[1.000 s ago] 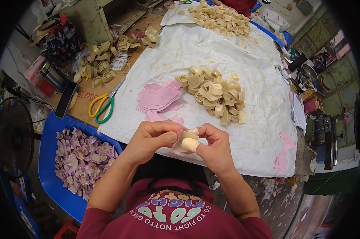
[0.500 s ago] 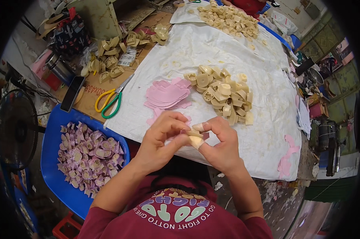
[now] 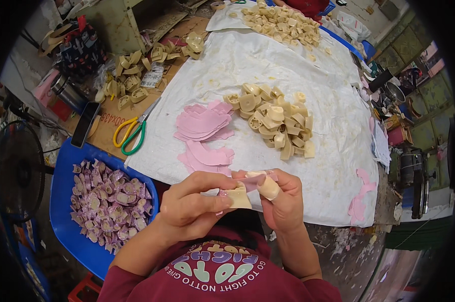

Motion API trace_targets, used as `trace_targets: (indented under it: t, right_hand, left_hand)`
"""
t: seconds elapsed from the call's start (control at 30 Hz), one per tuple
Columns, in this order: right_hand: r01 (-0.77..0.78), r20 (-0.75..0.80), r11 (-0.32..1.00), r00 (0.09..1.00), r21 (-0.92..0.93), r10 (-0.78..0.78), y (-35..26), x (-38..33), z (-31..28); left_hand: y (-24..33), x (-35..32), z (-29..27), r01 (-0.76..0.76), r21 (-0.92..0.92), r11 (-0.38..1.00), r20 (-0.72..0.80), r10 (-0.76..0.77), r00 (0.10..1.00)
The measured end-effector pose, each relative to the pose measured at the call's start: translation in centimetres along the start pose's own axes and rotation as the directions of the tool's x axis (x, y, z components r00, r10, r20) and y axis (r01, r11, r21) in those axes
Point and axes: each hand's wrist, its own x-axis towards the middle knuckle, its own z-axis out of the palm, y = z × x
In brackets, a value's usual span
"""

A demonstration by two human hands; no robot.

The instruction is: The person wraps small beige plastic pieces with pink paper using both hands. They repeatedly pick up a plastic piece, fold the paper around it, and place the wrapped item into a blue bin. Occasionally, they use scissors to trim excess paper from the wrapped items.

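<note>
Between my two hands, above the near edge of the white-covered table, is a beige heel-shaped piece (image 3: pixel 239 198) with a thin pink cut sheet (image 3: pixel 252 183) against it. My left hand (image 3: pixel 194 204) pinches the beige piece between thumb and fingers. My right hand (image 3: pixel 283 201) has the pink sheet gripped between thumb and forefinger, both wearing pale finger covers. How far the sheet is stuck to the piece is hidden by the fingers. Just beyond lies a stack of pink cut sheets (image 3: pixel 204 123), and right of it a pile of beige heel-shaped pieces (image 3: pixel 275 118).
At left, a blue basin (image 3: pixel 66 236) holds many purple glittery pieces (image 3: pixel 109 201). Scissors (image 3: pixel 133 135) with yellow and green handles and a phone (image 3: pixel 85 124) lie nearby. Farther back are another beige pile (image 3: pixel 287 25) and a person in red (image 3: pixel 308 6). Pink scraps (image 3: pixel 359 201) lie right.
My hands have come lower and nearer to my body, and turned. The pink sheet and the beige piece now show more plainly between them. The whole view has shifted slightly.
</note>
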Motion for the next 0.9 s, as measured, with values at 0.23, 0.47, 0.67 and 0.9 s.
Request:
trace_targets:
  t: [0.23,0.47,0.67,0.9]
  right_hand:
    - [-0.075,-0.197,0.985,0.979,-0.158,0.043,-1.6,-0.2,3.2]
    - [-0.125,-0.204,0.846,0.979,-0.519,0.020,-1.1,-0.1,3.4]
    - [-0.060,-0.083,0.945,0.996,-0.322,0.035,-0.2,0.5,2.9]
    - [0.225,-0.027,0.773,0.954,-0.592,-0.299,1.1,0.6,1.7]
  left_hand:
    - [-0.8,0.4,0.8,-0.051,0.261,0.964,0.004,0.052,0.999]
    - [-1.1,0.6,2.1,0.022,0.421,0.907,-0.056,0.002,0.998]
    - [-3.2,0.2,2.3,0.062,0.290,0.955,-0.144,-0.021,0.989]
    - [-2.8,0.0,2.4,0.100,0.118,0.988,-0.134,-0.084,0.987]
